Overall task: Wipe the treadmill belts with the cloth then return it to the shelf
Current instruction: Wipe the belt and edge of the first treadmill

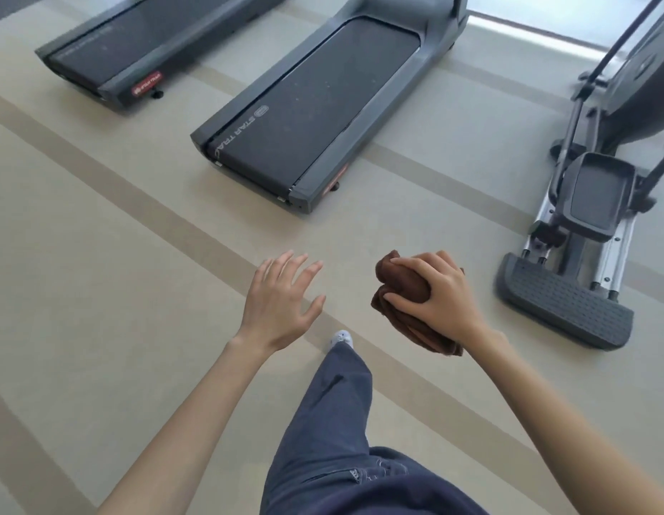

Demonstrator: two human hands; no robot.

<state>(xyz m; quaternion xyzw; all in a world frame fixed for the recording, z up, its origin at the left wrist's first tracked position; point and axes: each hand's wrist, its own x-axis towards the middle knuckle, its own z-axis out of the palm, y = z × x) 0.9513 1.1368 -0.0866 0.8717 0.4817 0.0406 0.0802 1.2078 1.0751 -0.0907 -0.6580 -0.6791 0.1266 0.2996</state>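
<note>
**Brown cloth bunched in the right hand, treadmills just ahead**

The brown cloth [404, 288] is sitting wadded up in the person's right hand [434, 295] — fingers are wrapping over the top of it and clamping it tight, with a folded edge hanging down below the wrist. It's being held out in the air in front of the body, not touching any machine.

The left hand [282, 302] is hovering beside it, a bit apart, fingers spread wide and holding nothing.

Below the hands, a leg in dark blue trousers [330, 421] is stepping forward, a light shoe [341, 338] poking out on the beige striped floor [100, 291].

Further ahead, the nearer treadmill [315, 117] is lying with its dark belt [323, 102] facing the person — dusty specks are showing on it. A second treadmill [137, 50] is sitting to the left of that one, well apart from the cloth. Off to the right an elliptical machine [590, 232] is standing with its grey pedal and ribbed base plate.
</note>
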